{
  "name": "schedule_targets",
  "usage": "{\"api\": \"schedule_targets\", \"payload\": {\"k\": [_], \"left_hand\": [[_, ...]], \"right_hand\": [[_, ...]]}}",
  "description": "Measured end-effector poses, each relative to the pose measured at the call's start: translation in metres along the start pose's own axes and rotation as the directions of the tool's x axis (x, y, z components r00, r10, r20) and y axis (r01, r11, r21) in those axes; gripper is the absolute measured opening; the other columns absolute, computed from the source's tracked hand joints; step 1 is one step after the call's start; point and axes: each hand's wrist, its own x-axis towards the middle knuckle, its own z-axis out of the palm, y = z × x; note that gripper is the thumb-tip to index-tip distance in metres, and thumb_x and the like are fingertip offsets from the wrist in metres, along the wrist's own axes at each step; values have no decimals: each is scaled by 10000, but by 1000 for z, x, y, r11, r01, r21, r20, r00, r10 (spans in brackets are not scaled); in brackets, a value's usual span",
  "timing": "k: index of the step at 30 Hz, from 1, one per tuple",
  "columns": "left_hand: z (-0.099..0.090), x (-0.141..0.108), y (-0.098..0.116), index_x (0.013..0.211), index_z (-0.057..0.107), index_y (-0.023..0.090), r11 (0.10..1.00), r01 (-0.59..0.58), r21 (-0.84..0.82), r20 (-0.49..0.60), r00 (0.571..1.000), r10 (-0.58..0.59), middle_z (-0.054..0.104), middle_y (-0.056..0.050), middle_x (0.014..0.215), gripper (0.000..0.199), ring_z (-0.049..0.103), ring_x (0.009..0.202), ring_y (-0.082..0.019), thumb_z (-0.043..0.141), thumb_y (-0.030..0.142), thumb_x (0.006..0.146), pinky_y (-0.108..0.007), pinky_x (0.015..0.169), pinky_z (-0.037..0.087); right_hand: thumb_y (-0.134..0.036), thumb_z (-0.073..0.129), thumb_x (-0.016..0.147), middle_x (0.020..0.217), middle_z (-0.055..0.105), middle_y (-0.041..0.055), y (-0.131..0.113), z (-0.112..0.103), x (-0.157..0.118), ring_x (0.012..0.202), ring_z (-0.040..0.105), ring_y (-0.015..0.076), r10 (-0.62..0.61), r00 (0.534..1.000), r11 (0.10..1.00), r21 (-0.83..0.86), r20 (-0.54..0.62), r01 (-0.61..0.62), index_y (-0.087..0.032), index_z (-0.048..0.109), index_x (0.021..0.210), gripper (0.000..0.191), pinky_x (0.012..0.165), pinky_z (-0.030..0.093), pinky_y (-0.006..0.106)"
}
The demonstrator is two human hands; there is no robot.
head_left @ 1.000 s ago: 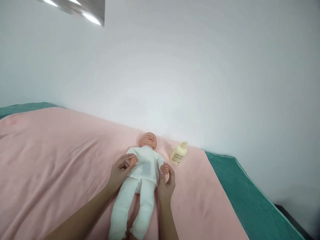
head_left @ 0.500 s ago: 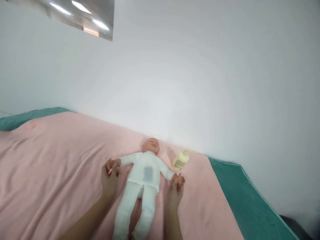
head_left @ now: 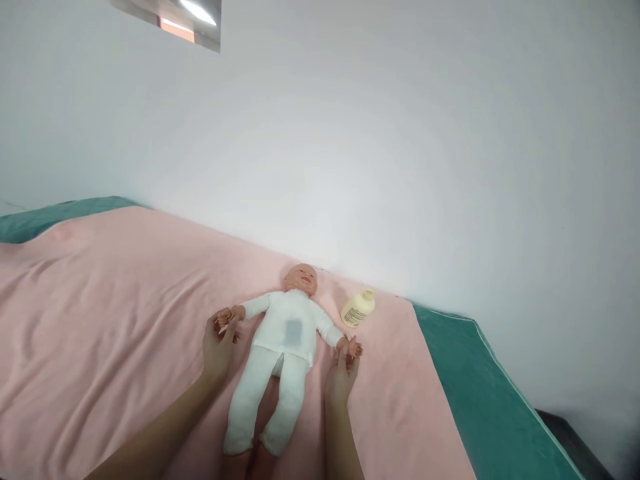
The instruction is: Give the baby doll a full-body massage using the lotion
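Note:
A baby doll (head_left: 289,327) in a white top and white trousers lies on its back, head toward the wall and arms spread wide. My left hand (head_left: 219,350) is closed round the doll's hand on the left side of the view. On the other side, my right hand (head_left: 342,377) pinches the doll's other hand between thumb and fingers. A grey square marks the front of the top. Just beyond my right hand a pale yellow bottle (head_left: 359,309) with dark print stands on the pink sheet (head_left: 150,287).
The sheet lies over a green surface (head_left: 480,380) that shows at the right and far left. A white wall (head_left: 350,133) rises directly behind the doll's head. An opening (head_left: 193,23) high in the wall shows a ceiling light. Something dark (head_left: 570,440) sits at lower right.
The view has tilted down, so the doll's feet show more and the wall opening less. Both hands keep hold of the doll's hands, its arms spread about as before.

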Motion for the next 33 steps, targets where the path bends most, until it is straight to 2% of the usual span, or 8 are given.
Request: {"api": "schedule_targets", "payload": {"k": [6, 12, 16, 19, 22, 25, 29, 33], "left_hand": [[-2, -1, -5, 943, 551, 170, 1000, -16, -21, 96, 995, 18, 567, -1, 801, 411, 459, 494, -67, 704, 476, 715, -206, 450, 396], [-5, 1, -9, 934, 598, 162, 1000, -4, -4, 86, 996, 5, 584, -9, 752, 396, 484, 508, -91, 709, 469, 709, -227, 480, 418], [-5, 9, 1, 912, 638, 157, 998, -3, 68, 89, 996, -3, 532, 18, 614, 328, 429, 466, -87, 674, 439, 749, -213, 439, 367], [1, 26, 14, 897, 657, 142, 990, -83, 110, 149, 987, 66, 543, 5, 614, 321, 372, 441, -74, 631, 439, 777, -210, 412, 327], [16, 52, 27, 965, 681, 146, 985, -119, 124, 209, 974, 91, 640, -42, 788, 383, 404, 464, -72, 627, 465, 761, -214, 419, 340], [40, 79, 33, 1102, 652, 151, 977, -136, 164, 232, 968, 96, 672, -92, 997, 471, 506, 531, -97, 632, 463, 750, -214, 434, 363], [76, 111, 29, 1157, 609, 146, 960, -124, 252, 244, 968, 61, 692, -112, 990, 531, 613, 684, -164, 640, 491, 755, -218, 517, 421], [103, 133, 17, 1130, 612, 121, 927, -104, 361, 294, 956, -7, 709, -134, 940, 533, 653, 804, -220, 636, 523, 781, -262, 636, 456]], "right_hand": [[-507, 505, 868, 1427, 429, 109, -13, 6, -14, 1296, 441, 209, 74, 997, 995, 63, 4, -74, -207, 385, 1378, 604, 1053, 401, 385], [-494, 478, 887, 1423, 434, 127, -20, 9, -18, 1317, 418, 212, 73, 997, 996, 47, 4, -73, -174, 443, 1335, 551, 1099, 342, 406], [-491, 480, 897, 1427, 433, 132, -30, 7, -15, 1316, 416, 221, 67, 997, 997, -36, 39, -66, -166, 442, 1357, 565, 1103, 327, 420], [-470, 586, 844, 1376, 492, 127, -43, 7, -2, 1273, 462, 235, 57, 993, 995, -92, 107, -47, -177, 449, 1366, 615, 1086, 340, 431], [-470, 593, 831, 1400, 462, 132, -58, 14, 22, 1296, 429, 259, -45, 978, 984, -158, 205, 78, -169, 533, 1305, 565, 1075, 341, 443], [-470, 569, 841, 1351, 517, 121, -69, 30, 52, 1298, 420, 279, -131, 925, 951, -217, 358, 218, -167, 666, 1134, 432, 1068, 334, 470], [-511, 540, 832, 1170, 633, 143, -70, 59, 87, 1126, 560, 279, -116, 929, 954, -220, 352, 203, -116, 671, 1065, 477, 964, 430, 461], [-513, 398, 895, 1134, 635, 132, -54, 98, 92, 1122, 544, 260, -136, 941, 953, -219, 311, 210, -112, 608, 1155, 522, 922, 450, 443]]}}
